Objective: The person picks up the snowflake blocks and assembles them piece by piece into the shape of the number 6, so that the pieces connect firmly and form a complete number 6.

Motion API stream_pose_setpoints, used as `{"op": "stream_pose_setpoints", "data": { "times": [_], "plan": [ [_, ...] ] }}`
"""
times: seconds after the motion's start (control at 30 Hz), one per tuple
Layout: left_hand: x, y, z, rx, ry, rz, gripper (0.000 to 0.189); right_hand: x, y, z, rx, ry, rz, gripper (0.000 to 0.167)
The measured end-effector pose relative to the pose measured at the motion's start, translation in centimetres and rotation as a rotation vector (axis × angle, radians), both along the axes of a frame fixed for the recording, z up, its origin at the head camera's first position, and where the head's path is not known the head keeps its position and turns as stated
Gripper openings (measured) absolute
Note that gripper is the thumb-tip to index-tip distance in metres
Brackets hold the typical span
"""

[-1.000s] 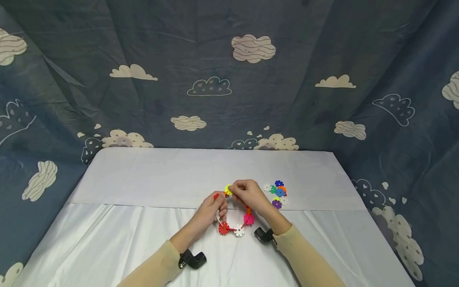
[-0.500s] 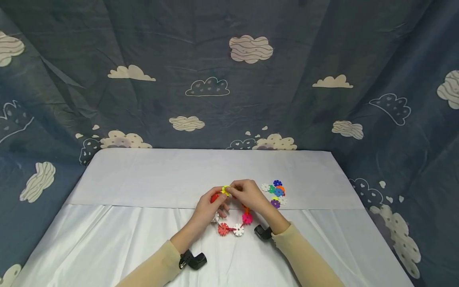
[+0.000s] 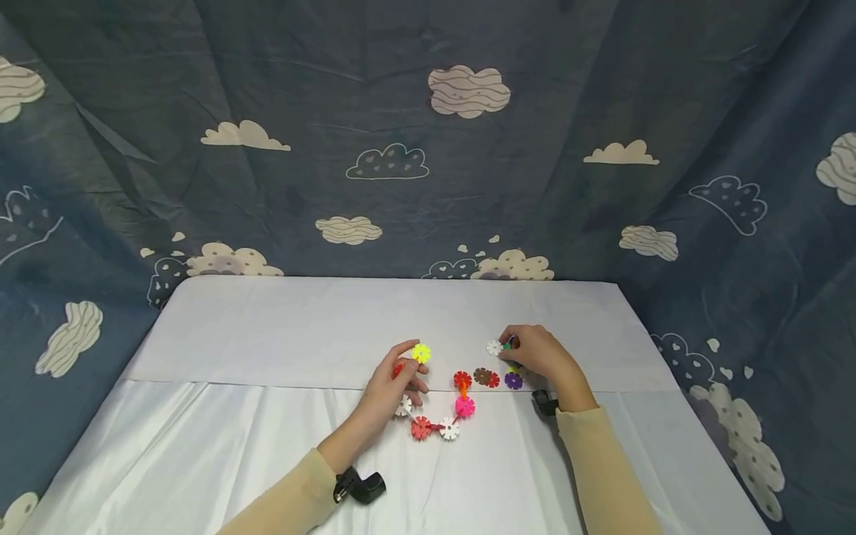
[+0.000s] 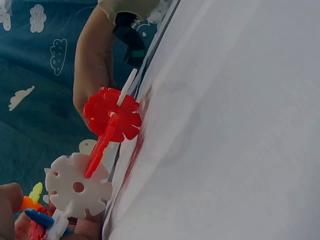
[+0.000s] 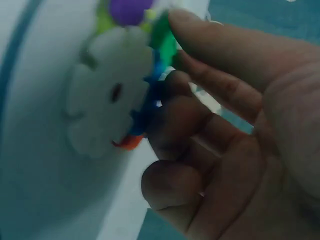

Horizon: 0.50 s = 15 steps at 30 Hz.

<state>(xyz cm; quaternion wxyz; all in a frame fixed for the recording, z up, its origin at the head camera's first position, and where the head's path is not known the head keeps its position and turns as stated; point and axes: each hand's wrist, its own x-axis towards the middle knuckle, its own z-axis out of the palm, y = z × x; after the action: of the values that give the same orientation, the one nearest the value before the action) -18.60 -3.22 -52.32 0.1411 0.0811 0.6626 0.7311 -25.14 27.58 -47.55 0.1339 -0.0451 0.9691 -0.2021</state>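
Left hand (image 3: 393, 380) is gripping the chain (image 3: 420, 429), only left-wrist view showing its blue piece (image 4: 39, 218), lower left; right hand (image 3: 540, 353) is curling by a green piece (image 5: 164, 42), grip unclear.

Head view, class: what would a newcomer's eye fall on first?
Probably the bright yellow flower piece by the left hand, vivid against the white cloth. Next, perhaps, the colourful chain curving from that hand toward the right. Beyond the cloth, the big dark curtain with pale clouds likely catches a glance too.
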Motion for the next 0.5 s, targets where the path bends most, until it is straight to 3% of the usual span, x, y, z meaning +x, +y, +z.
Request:
{"op": "stream_pose_setpoints", "data": {
  "times": [0.4,0.5],
  "plan": [
    [0.13,-0.24,0.02,0.018,0.02,-0.02,0.048,-0.47,0.16,-0.56,-0.011,0.026,0.029,0.015],
    [0.12,-0.25,-0.1,0.019,0.019,-0.021,0.048,-0.57,0.38,-0.76,-0.012,0.006,0.028,0.018]
  ]
}}
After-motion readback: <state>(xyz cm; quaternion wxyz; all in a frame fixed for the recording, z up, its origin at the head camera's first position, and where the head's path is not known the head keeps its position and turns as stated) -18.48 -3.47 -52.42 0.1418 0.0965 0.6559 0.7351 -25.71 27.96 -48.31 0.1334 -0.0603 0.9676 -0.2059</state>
